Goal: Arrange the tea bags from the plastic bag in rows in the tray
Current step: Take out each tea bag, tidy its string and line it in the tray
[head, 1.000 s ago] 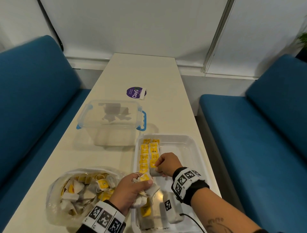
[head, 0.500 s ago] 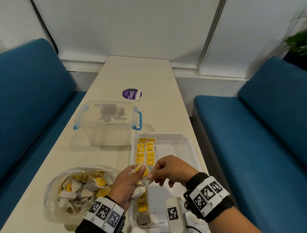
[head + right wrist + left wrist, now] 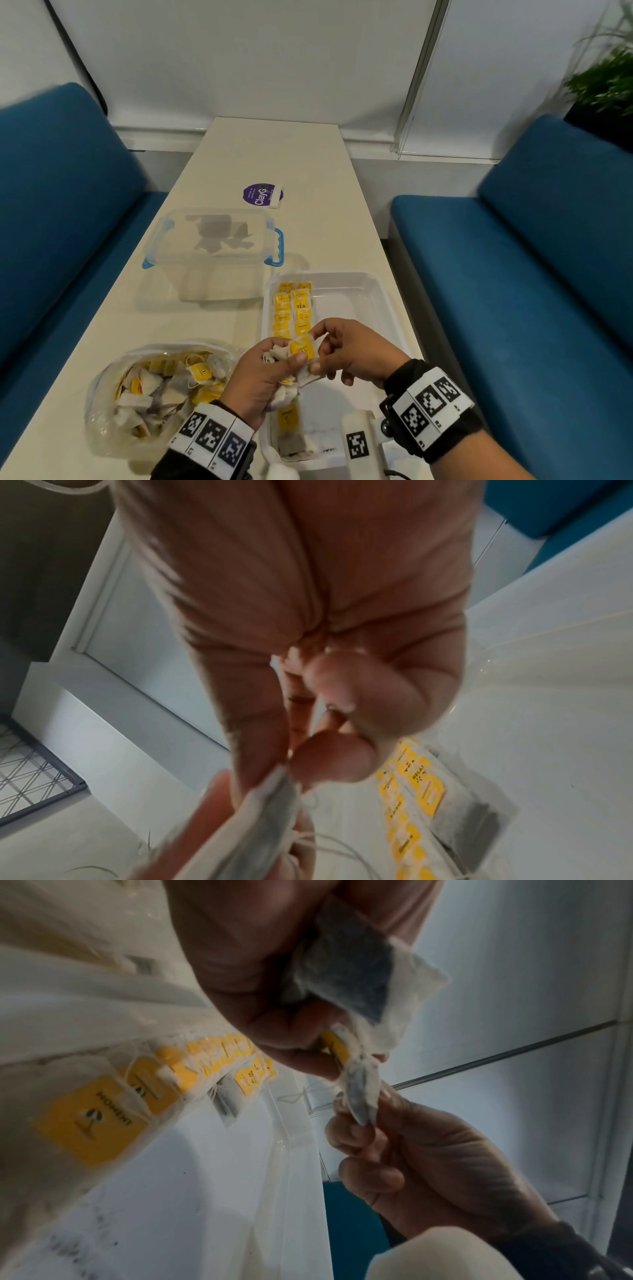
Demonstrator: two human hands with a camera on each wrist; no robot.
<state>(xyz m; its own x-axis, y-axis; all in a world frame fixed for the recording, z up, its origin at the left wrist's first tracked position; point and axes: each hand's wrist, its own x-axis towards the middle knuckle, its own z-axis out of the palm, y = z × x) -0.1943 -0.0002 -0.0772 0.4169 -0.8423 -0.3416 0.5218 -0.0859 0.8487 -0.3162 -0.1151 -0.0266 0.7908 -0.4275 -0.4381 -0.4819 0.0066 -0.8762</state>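
Above the near half of the white tray point(image 3: 383, 308), the two hands are held close together over a single tea bag point(image 3: 303, 347). A bunch of tea bags point(image 3: 286, 390) is clutched in the left hand point(image 3: 263, 377), with fingers and thumb curled round it; several bags and a yellow tag hang below the fist. The single tea bag, with its yellow tag facing up, is pinched between the thumb and fingertips of the right hand point(image 3: 356, 349), while its other end is still caught under the left thumb. In the left wrist view the same bag point(image 3: 361, 1096) is seen edge-on, gripped by the right hand point(image 3: 438, 1167) just below the left hand point(image 3: 260, 969).

In the tray, two rows of tea bags point(image 3: 293, 310) are laid along the left side, yellow tags showing, side by side and overlapping along each row. One more bag point(image 3: 287, 431) lies at the near left corner of the tray, apart from the rows.

The plastic bag point(image 3: 154, 394) is set on the table point(image 3: 308, 164) just left of the tray, open, with many tea bags heaped loosely inside. Beyond it a clear lidded box point(image 3: 212, 253) with blue clips is placed, and further off a purple round sticker point(image 3: 262, 195) is seen. Blue benches point(image 3: 534, 274) stand on both sides of the table.
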